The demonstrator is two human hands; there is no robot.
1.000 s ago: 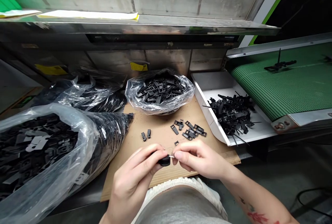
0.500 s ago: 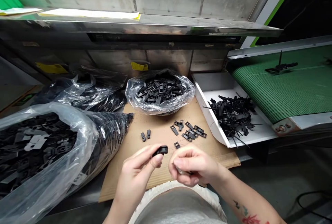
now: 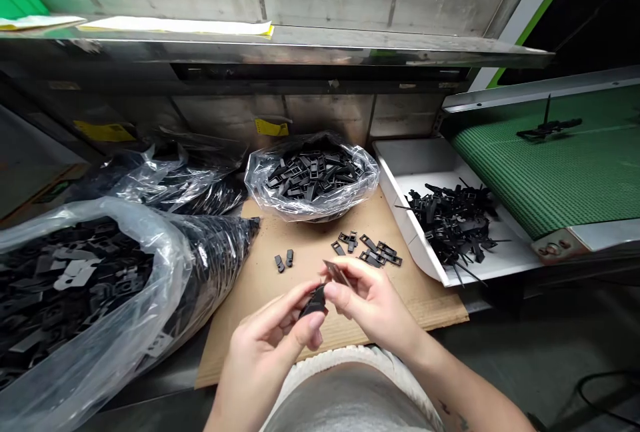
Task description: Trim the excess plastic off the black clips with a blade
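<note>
My left hand [image 3: 270, 339] pinches a small black plastic part [image 3: 313, 304] between thumb and fingertips, low over the cardboard. Close against it, my right hand [image 3: 367, 299] grips a thin, flat, blade-like piece [image 3: 336, 273], its tip angled up and to the left. The right fingertips meet the black part, though whether the blade touches it I cannot tell. Beyond my hands lie several loose black clips [image 3: 380, 252] with rectangular openings, and two small black pieces [image 3: 284, 260] rest farther left.
A plastic-lined container [image 3: 313, 209] of black clips stands behind. At left, a large clear bag [image 3: 175, 265] bulges with black parts. To the right are a white tray [image 3: 417, 245] of trimmed black pieces and a green conveyor belt [image 3: 505, 172] carrying a black moulding [image 3: 549, 127].
My right hand has moved left and up to meet my left hand, and the blade now shows between its fingers. The black part has tilted in my left fingers.
</note>
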